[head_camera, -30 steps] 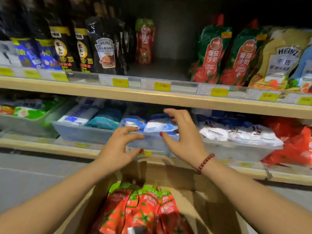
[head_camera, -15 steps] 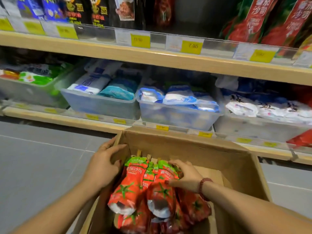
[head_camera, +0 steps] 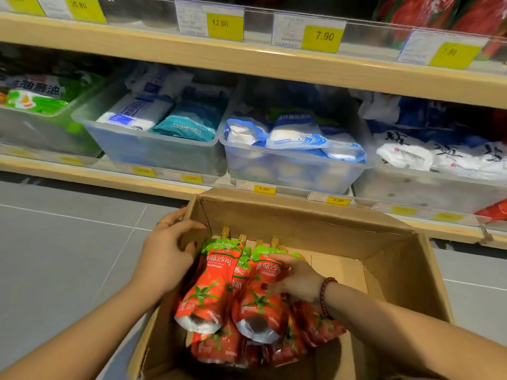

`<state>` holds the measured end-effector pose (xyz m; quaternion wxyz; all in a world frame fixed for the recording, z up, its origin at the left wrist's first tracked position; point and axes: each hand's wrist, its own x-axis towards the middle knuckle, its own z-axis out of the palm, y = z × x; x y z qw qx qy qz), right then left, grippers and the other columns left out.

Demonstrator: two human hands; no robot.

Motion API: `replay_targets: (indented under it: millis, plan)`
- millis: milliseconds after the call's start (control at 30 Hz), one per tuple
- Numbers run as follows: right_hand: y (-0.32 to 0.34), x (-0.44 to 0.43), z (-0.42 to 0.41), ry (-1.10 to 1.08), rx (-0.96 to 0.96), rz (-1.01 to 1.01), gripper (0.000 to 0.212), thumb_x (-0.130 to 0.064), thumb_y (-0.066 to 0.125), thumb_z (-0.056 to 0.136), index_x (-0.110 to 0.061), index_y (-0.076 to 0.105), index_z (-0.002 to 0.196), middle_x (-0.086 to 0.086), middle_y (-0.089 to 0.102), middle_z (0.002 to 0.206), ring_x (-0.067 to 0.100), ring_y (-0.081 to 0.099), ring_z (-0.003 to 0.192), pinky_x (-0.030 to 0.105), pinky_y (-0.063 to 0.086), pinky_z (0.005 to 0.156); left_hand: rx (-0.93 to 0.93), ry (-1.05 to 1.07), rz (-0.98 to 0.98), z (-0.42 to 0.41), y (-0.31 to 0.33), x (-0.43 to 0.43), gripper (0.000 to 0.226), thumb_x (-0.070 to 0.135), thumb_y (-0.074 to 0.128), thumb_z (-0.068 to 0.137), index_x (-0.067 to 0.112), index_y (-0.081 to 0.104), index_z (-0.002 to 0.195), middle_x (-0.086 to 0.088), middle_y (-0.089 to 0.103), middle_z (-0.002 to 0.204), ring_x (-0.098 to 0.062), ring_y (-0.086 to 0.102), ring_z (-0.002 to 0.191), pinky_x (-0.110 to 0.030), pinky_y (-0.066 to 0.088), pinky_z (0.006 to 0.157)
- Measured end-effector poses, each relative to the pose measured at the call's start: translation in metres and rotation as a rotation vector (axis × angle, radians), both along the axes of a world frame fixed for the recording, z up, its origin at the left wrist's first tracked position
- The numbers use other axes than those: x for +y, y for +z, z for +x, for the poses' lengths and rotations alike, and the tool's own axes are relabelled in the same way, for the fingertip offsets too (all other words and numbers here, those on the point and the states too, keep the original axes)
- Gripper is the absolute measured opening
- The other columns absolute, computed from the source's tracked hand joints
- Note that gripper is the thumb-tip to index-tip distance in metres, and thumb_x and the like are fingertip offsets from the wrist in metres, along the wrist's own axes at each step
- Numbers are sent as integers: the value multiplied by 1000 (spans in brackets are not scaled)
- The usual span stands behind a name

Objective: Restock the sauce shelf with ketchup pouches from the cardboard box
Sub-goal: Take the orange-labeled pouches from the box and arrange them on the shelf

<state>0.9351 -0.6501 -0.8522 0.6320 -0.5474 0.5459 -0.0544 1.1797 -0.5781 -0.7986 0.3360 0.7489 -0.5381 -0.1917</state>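
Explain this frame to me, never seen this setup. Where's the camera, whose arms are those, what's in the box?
There is no robot here: a person wears one wide-angle camera on the head, looking forward and down, so the two bare arms coming in from the bottom are their own. It is a single view.

An open cardboard box sits on the floor in front of a shop shelf. Inside lie red and green ketchup pouches with gold caps. The left hand is at the box's left wall, against the leftmost pouch. The right hand rests on the pouches beside it; no pouch is lifted yet.

Behind the box, clear bins hold blue and white packets, and yellow price tags line the shelf edges.
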Motion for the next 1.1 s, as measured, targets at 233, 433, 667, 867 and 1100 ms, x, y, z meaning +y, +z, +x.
replay_targets:
  millis: [233, 433, 667, 867, 1100]
  plan:
    - [18, 10, -2, 54, -20, -116, 77, 4, 79, 62, -22, 53, 130, -5, 61, 114, 9, 60, 97, 21, 52, 71, 26, 1, -28, 0, 1, 1, 41, -3, 66, 76, 35, 66, 92, -2, 50, 134, -18, 41, 128, -30, 34, 104]
    - [45, 18, -10, 228, -155, -192, 79, 2, 78, 65, -36, 52, 129, -14, 66, 106, -1, 65, 91, 14, 52, 69, -32, -38, 20, 3, 3, 1, 32, 5, 68, 77, 29, 69, 98, -4, 47, 138, -18, 39, 131, -26, 32, 102]
    - [102, 6, -10, 172, -423, -501, 75, 4, 80, 62, -30, 55, 124, 19, 50, 113, 17, 62, 104, 28, 55, 80, -19, -73, -145, 3, 28, 1, 41, 7, 69, 79, 28, 65, 114, -5, 51, 136, -11, 43, 127, -20, 31, 100]
    - [183, -35, 2, 60, -529, -772, 75, -8, 80, 60, -30, 52, 126, 11, 56, 120, 20, 60, 109, 42, 54, 85, 312, -404, -320, -23, 103, -16, 65, 28, 69, 80, 42, 39, 137, 14, 47, 137, -1, 49, 122, -22, 44, 99]
    - [272, -69, 17, 15, -640, -908, 77, -9, 79, 59, -26, 53, 128, 7, 59, 124, 18, 62, 108, 36, 56, 81, 474, -616, -335, -50, 182, -56, 96, 12, 83, 68, 46, 30, 140, 12, 41, 143, -10, 53, 121, -35, 52, 92]
